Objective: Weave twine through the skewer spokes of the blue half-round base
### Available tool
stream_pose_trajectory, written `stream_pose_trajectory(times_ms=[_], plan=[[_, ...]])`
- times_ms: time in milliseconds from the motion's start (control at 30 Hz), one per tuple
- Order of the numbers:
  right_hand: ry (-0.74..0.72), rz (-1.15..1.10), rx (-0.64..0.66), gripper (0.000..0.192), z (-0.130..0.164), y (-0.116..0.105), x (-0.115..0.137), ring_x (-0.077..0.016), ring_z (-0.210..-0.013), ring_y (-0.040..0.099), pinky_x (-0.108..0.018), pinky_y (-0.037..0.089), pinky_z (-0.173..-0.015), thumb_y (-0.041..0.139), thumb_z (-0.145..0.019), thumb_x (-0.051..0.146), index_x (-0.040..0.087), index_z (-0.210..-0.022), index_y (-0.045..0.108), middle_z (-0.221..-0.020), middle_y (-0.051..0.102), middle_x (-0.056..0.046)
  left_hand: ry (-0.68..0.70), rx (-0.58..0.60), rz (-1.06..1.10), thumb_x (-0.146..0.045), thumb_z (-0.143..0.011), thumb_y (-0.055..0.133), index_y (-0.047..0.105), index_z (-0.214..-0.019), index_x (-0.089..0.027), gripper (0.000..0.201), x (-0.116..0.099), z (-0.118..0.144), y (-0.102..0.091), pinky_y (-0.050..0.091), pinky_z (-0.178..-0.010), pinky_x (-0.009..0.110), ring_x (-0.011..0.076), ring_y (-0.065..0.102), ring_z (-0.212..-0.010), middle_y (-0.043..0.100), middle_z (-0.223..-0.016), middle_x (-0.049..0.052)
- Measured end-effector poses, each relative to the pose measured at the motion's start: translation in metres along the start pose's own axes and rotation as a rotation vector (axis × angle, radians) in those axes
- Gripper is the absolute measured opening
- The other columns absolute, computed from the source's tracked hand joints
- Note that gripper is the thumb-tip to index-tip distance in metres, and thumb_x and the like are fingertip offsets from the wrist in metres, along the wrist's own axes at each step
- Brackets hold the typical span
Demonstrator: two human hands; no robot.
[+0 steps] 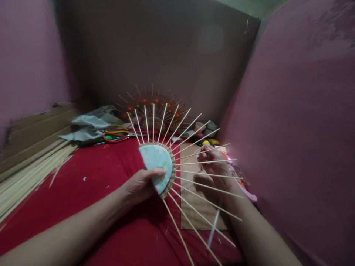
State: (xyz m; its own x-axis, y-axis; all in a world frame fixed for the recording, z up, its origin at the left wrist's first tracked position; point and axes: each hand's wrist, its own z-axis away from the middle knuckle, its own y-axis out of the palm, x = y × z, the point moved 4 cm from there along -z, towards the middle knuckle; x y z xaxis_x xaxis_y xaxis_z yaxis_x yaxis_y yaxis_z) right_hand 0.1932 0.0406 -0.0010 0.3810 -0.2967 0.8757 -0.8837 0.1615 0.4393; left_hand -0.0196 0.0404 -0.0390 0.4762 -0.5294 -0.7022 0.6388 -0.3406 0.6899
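Observation:
A half-round piece [155, 157] covered in pale blue-green patterned material is tilted above the red surface. Braided cord [173, 164] runs round its curved edge, and several thin wooden sticks [179, 126] fan out from that edge. My left hand [142, 184] grips the piece by its lower left part, thumb on the face and fingers hidden underneath. Behind the sticks on the right is my right hand [215, 162], its fingers pinched together. A thin dark strand seems to hang by those fingertips, too fine to make out.
Red cloth [97, 173] covers the work surface, with a cardboard sheet [191, 210] and a clear stick [213, 229] on the right. Loose sticks [30, 181] lie left. Red-handled scissors [115, 139], a plastic bag [94, 120], jars [211, 128] and a decorated stick fan [156, 101] stand behind; walls close in.

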Motion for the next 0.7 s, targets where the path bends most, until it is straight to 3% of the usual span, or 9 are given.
stream_pose_trajectory(times_ms=[200, 367, 700], plan=[[-0.011, -0.213, 0.089, 0.011, -0.008, -0.007, 0.008, -0.0041, -0.042, 0.037, -0.017, 0.032, -0.042, 0.063, -0.071, 0.019, 0.018, -0.065, 0.054, -0.051, 0.046, 0.007, -0.011, -0.090, 0.012, -0.001, -0.063, 0.058, 0.064, -0.083, -0.005, 0.021, -0.002, -0.003, 0.000, 0.055, -0.058, 0.030, 0.0184, 0.063, -0.058, 0.068, -0.070, 0.011], [-0.021, -0.249, 0.033, 0.011, -0.011, -0.014, 0.013, -0.0037, -0.041, 0.037, -0.017, 0.030, -0.040, 0.062, -0.073, 0.019, 0.017, -0.064, 0.056, -0.051, 0.048, 0.007, -0.034, -0.128, 0.013, 0.000, -0.063, 0.058, 0.064, -0.084, -0.004, 0.022, -0.003, -0.004, -0.004, 0.055, -0.060, 0.030, 0.0189, 0.064, -0.058, 0.069, -0.071, 0.011], [-0.039, -0.273, 0.066, 0.022, -0.010, -0.013, 0.016, -0.0045, -0.039, 0.037, -0.019, 0.033, -0.041, 0.062, -0.075, 0.021, 0.018, -0.056, 0.052, -0.043, 0.042, 0.007, -0.102, 0.034, 0.026, -0.006, -0.058, 0.062, 0.066, -0.080, -0.006, 0.022, -0.002, -0.001, -0.002, 0.055, -0.059, 0.026, 0.0184, 0.065, -0.059, 0.070, -0.070, 0.011]])
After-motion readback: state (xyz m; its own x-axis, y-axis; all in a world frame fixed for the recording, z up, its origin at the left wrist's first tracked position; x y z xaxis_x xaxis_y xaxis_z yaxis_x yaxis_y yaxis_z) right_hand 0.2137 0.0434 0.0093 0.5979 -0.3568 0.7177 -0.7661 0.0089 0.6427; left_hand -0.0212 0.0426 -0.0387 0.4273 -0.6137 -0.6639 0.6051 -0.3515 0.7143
